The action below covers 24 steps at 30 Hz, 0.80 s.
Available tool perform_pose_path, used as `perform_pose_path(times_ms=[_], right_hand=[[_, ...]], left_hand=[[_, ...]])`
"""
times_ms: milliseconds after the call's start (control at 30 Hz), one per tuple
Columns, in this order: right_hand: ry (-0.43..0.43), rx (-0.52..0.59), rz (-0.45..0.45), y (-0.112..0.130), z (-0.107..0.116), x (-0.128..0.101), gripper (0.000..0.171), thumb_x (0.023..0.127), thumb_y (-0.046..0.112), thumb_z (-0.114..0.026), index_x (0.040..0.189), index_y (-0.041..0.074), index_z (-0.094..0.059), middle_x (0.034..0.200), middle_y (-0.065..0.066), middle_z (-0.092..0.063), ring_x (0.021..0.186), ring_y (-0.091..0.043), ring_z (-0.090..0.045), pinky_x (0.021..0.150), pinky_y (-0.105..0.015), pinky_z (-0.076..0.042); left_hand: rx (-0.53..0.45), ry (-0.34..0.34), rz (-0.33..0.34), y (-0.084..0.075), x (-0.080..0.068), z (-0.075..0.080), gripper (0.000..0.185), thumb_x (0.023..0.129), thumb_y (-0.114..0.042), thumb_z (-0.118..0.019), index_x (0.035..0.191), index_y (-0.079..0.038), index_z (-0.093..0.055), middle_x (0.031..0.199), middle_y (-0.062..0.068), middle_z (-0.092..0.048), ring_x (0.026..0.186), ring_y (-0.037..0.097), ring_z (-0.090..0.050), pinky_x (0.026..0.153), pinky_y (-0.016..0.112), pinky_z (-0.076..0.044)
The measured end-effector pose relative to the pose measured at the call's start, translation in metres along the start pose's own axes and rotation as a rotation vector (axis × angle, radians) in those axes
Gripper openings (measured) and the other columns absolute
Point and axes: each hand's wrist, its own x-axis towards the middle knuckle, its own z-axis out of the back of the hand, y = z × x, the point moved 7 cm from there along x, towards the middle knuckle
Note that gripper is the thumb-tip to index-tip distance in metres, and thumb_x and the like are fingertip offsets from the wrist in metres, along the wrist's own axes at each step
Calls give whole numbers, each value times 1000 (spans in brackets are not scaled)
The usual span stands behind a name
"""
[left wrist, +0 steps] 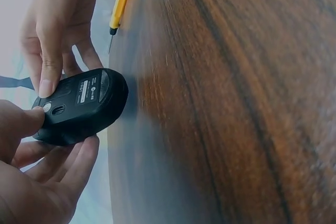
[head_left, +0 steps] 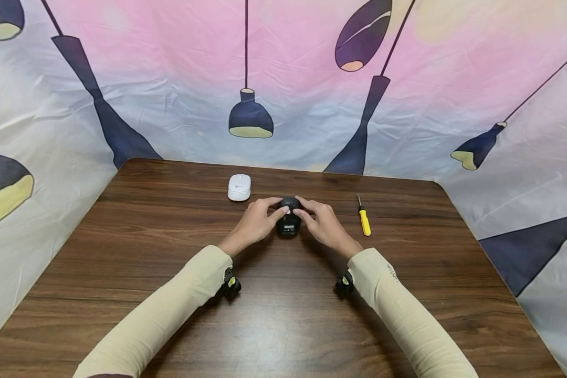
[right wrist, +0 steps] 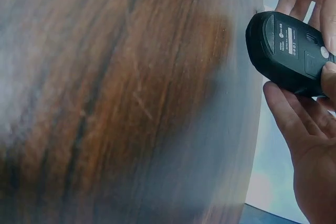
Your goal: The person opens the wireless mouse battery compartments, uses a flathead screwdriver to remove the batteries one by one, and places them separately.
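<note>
A black computer mouse is held between both hands, its underside with a printed label turned toward the head camera. The left hand grips its left side, thumb on the underside beside a small round white sticker and fingers beneath. From the other side the right hand grips it the same way, its thumb near the same end. In the right wrist view the mouse shows its label and a rectangular cover outline on the underside.
A white mouse lies on the wooden table behind the left hand. To the right of the right hand lies a screwdriver with a yellow handle. A printed cloth hangs behind the table and at its sides.
</note>
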Motion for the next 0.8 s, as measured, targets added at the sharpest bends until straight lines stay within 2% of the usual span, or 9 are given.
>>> perform_pose_path(times_ms=[133, 367, 667, 800], right_hand=[[2, 19, -31, -1, -1, -1, 46, 105, 18, -58, 146, -1, -51, 134, -23, -62, 91, -21, -73, 75, -30, -63], [-14, 22, -93, -3, -1, 0, 45, 103, 19, -62, 144, 2, -55, 129, -20, -66, 92, -21, -73, 66, -29, -60], [11, 49, -115, -4, -4, 0, 50, 99, 18, -68, 145, 4, -54, 130, -19, -65, 98, -24, -72, 73, -30, -64], [33, 36, -110, -4, -5, 1, 53, 98, 19, -70, 146, 3, -53, 127, -18, -66, 95, -22, -72, 71, -30, -63]], left_hand=[[-16, 1, 17, 3, 0, -1, 45, 107, -28, -55, 141, 0, -56, 136, 18, -62, 117, 28, -65, 99, 45, -56], [-31, -4, 46, 7, 1, -3, 45, 107, -29, -54, 143, -1, -54, 133, 16, -63, 113, 28, -66, 96, 44, -58], [-78, 0, 90, 9, -1, -4, 45, 108, -29, -53, 142, 0, -54, 127, 17, -67, 101, 22, -70, 87, 40, -60], [-94, 7, 123, 12, -1, -5, 47, 108, -30, -52, 143, 0, -53, 127, 18, -67, 104, 22, -70, 90, 41, -59]])
